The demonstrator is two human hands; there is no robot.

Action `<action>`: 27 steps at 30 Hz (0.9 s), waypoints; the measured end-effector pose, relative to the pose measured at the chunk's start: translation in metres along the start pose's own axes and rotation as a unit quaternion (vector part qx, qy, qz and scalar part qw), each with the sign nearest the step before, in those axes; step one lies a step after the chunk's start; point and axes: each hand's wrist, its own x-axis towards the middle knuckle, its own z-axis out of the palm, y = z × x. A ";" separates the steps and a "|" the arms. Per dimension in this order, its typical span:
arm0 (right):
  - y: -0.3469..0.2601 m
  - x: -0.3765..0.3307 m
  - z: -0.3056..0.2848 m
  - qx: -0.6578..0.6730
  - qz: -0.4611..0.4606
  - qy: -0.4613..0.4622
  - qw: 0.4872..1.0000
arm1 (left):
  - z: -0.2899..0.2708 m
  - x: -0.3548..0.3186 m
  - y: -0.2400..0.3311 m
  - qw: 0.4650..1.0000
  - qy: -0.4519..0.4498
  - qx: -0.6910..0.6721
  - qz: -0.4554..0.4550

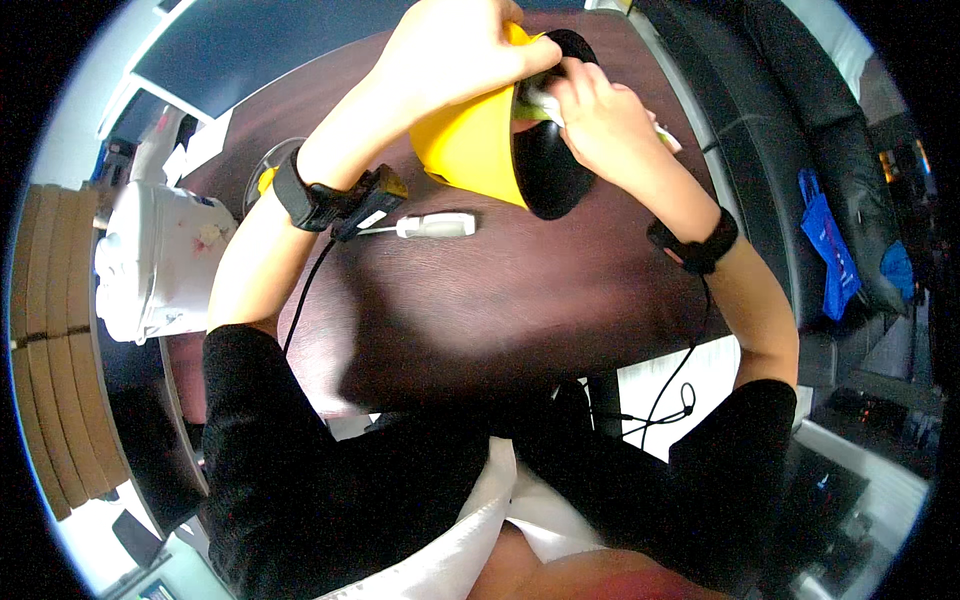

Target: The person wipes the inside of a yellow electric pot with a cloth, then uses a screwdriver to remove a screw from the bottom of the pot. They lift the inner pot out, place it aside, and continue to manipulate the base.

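My left hand grips the rim of a yellow bowl and holds it tilted above the dark brown table. Its black inside faces right. My right hand reaches into the bowl's mouth and pinches a small white and green thing, perhaps a cloth or sponge, against the inner wall. Both wrists wear black bands with cables. A white stick-shaped object lies on the table under my left forearm.
A white rice cooker stands at the table's left edge, beside stacked cardboard. A black chair with a blue bag on it is at the right. A round wire stand sits behind my left wrist.
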 end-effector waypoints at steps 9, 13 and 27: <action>-0.022 -0.036 -0.005 0.439 0.111 -0.350 0.820 | 0.039 0.018 0.030 0.985 0.044 0.158 0.060; -0.037 -0.032 -0.019 0.730 0.379 -0.150 0.549 | 0.051 0.019 0.048 0.974 0.008 0.211 0.078; -0.039 -0.023 0.011 0.106 0.136 -0.425 0.888 | 0.044 0.017 0.045 0.982 -0.042 0.166 0.084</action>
